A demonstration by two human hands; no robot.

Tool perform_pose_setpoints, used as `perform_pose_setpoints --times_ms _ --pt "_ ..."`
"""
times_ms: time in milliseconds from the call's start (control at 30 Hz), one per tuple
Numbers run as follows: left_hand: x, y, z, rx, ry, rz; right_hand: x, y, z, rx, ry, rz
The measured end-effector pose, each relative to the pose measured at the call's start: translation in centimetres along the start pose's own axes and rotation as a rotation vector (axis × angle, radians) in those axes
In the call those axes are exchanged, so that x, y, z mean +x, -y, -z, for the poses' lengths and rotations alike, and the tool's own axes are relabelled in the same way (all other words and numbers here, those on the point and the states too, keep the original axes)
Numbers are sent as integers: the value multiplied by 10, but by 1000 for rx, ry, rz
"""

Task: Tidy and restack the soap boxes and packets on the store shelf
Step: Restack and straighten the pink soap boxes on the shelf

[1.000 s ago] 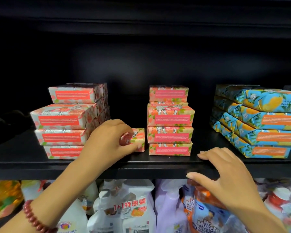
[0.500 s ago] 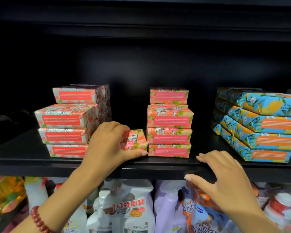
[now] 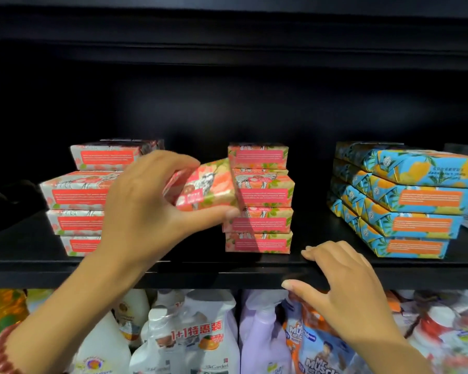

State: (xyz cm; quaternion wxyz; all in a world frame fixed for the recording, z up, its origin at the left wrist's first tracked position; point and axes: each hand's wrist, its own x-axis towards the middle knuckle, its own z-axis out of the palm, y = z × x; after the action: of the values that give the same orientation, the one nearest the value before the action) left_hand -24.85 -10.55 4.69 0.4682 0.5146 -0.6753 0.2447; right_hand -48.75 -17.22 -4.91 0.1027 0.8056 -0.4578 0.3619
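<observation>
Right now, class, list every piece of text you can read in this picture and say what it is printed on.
"1+1特惠装": white spray bottles.
"Mr Muscle": orange and blue pouch.
"lkGarden", start hidden: same bottles, lower label.
Pink soap boxes, red panels, and blue boxes, print: too small and blurred to read.

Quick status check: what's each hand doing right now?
Left hand: grips a soap box, tilted, clear of the shelf.
Right hand: open, fingers resting on the shelf edge, holding nothing.
</observation>
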Motion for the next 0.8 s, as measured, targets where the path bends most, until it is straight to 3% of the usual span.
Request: perform_pose_setpoints --times_ms 267,533,800 --pt "57 -33 -31 -97 55 -24 1 2 4 -36 30 -2" --pt "67 -32 -54 -17 229 -24 0 0 4 -22 60 -4" --pt "22 -22 -55 -30 12 -81 0 1 3 2 24 1"
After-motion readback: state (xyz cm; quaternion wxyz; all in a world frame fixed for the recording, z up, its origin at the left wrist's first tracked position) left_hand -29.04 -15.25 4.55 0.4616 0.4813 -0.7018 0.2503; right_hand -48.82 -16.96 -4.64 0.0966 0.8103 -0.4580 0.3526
